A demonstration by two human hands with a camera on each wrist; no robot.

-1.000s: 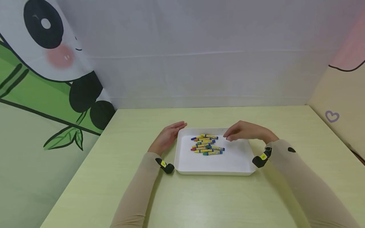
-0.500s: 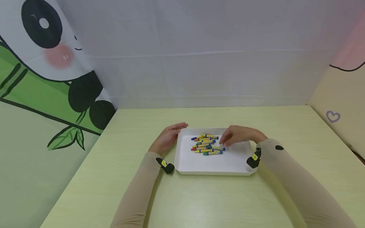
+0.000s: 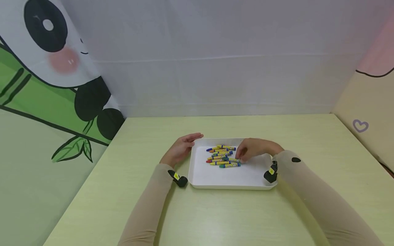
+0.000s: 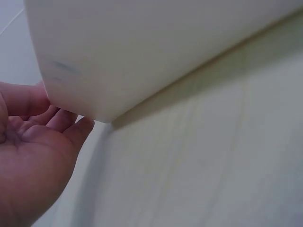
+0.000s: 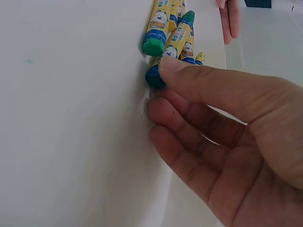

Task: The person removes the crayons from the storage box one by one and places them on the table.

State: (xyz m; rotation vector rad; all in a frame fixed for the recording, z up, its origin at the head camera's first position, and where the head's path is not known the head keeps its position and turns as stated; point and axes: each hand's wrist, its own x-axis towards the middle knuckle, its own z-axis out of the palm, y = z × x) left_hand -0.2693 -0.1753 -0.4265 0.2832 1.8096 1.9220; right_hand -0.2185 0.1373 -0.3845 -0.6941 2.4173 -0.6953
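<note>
A shallow white tray [image 3: 206, 178] lies on the table with several yellow-wrapped crayons in a loose row. My left hand [image 3: 181, 148] holds the tray's far left corner; in the left wrist view its thumb [image 4: 28, 98] lies at the rim and the fingers bend around the corner. Over the tray's right half, my right hand [image 3: 254, 149] pinches the right end of a dark green crayon [image 3: 231, 159]. The right wrist view has the thumb on that crayon's blue-banded end, its index fingertip hidden behind. Just nearer lies a green crayon [image 3: 230, 165], apart from the fingers.
The other crayons, among them a red one [image 3: 214, 160] and a blue one [image 3: 212, 149], lie close together left of the right hand. A pale wood-look table [image 3: 212, 215] surrounds the tray. A white cloth wall [image 3: 215, 82] rises behind, with printed panels at both sides.
My right hand has moved left and down to the dark green crayon's end, and its fingers have closed there. The left hand stays at the tray's corner.
</note>
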